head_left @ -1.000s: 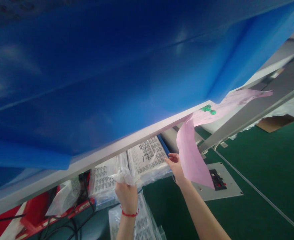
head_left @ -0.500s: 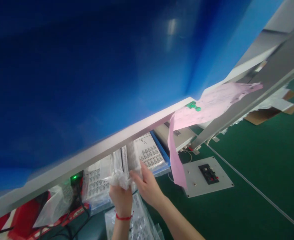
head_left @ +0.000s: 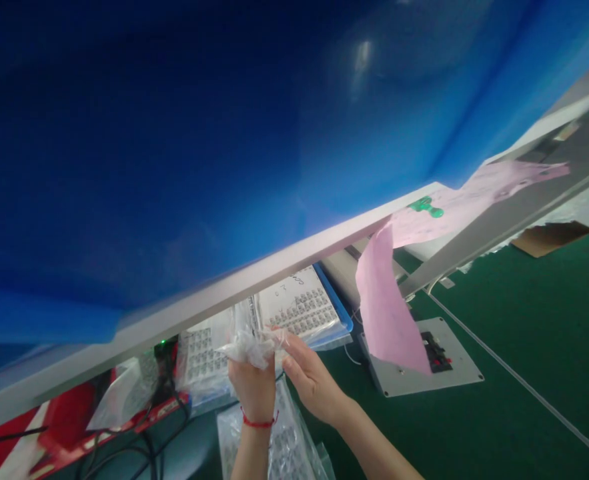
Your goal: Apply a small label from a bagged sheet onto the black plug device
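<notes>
My left hand [head_left: 254,389], a red string bracelet on its wrist, is closed around a bunched clear plastic bag [head_left: 248,343]. Just to its right, my right hand [head_left: 310,381] pinches a loose edge of the same bag between thumb and fingers. The upper part of the bag runs up under a white ledge, so its contents are hard to make out. Behind the hands lies a bagged sheet of small parts in rows [head_left: 301,307], with handwriting on it. Another such bagged sheet [head_left: 201,357] is left of the hands.
A large blue panel with a white ledge [head_left: 294,260] hangs over the hands. Pink paper [head_left: 389,300] dangles from it by a green clip [head_left: 428,208]. A grey plate with a black fixture [head_left: 454,380] is at right. Black cables [head_left: 149,443] and red items lie left.
My right hand has gone from a greyish flat packet to the bag's loose edge. That packet no longer shows. The view has shifted slightly, and the pink paper hangs further right.
</notes>
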### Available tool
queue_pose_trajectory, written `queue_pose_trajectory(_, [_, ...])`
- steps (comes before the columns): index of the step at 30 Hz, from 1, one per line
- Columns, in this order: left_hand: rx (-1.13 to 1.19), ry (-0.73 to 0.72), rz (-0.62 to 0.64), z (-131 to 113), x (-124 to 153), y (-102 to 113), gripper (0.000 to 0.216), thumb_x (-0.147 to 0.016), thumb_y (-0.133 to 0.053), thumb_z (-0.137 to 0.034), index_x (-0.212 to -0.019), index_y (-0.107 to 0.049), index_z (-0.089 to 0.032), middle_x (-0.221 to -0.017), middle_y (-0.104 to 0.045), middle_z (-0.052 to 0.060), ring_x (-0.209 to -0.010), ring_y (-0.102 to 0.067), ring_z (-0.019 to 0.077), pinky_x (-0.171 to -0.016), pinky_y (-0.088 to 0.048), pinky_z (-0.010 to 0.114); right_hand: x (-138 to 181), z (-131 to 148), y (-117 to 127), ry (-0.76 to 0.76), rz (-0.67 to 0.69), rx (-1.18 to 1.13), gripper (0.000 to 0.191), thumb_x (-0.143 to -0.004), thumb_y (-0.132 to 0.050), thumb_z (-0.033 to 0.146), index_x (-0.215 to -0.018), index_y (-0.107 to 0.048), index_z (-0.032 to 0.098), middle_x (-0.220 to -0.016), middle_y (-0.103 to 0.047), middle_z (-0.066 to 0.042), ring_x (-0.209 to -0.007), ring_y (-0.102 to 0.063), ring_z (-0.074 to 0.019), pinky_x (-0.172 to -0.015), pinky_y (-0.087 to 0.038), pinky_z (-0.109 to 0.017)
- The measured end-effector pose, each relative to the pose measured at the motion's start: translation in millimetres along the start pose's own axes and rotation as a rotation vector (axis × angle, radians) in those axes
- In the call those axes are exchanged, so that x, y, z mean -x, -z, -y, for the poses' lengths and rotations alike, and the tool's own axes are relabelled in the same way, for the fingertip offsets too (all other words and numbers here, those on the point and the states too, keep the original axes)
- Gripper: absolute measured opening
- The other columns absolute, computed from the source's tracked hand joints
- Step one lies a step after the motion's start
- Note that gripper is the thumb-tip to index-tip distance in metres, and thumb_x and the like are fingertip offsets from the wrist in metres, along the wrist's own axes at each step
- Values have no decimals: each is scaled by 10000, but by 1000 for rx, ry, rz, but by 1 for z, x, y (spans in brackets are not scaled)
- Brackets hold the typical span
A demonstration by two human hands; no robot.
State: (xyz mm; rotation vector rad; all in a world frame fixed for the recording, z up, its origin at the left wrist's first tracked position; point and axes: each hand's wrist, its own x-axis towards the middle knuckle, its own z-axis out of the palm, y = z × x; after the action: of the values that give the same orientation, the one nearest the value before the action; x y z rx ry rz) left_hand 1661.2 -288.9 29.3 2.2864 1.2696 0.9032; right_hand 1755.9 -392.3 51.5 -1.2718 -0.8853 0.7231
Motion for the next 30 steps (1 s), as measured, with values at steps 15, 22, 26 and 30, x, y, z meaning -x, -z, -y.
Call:
queue_pose_trajectory(15, [21,77,-68,1,3,1,324,-850,-577,-427,-1006,-732,-190,-1025,-746,143,-1029,-689,364,-933,-557,526,-1,-73,82,-335,-557,729,377,-809,-557,382,-1043,-659,104,-993,-661,-190,-949,-632,-349,-930,-496,-516])
queue_pose_trajectory(22, [22,71,-83,1,5,0,379,-864,-577,-412,-1135,-705,-179,-1126,-730,159,-1164,-653,377,-998,-541,539,-7,-73,88,-435,-520,674,186,-846,-597,344,-926,-628,179,-874,-686,-88,-817,-662,-272,-766,-502,-383])
queue_pose_trajectory(26, [9,72,-90,2,5,-1,386,-870,-561,-422,-1140,-708,-188,-1104,-736,150,-1160,-657,378,-982,-551,534,-11,-77,91,-436,-481,692,120,-834,-618,310,-844,-577,198,-844,-674,-83,-836,-655,-280,-773,-485,-371])
queue_pose_trajectory(30, [-16,43,-99,3,4,-2,430,-868,-570,-440,-1160,-698,-152,-1127,-724,179,-1151,-655,399,-978,-547,555,-9,-73,90,-434,-415,696,113,-825,-626,307,-831,-562,214,-758,-649,-44,-749,-645,-261,-697,-463,-341])
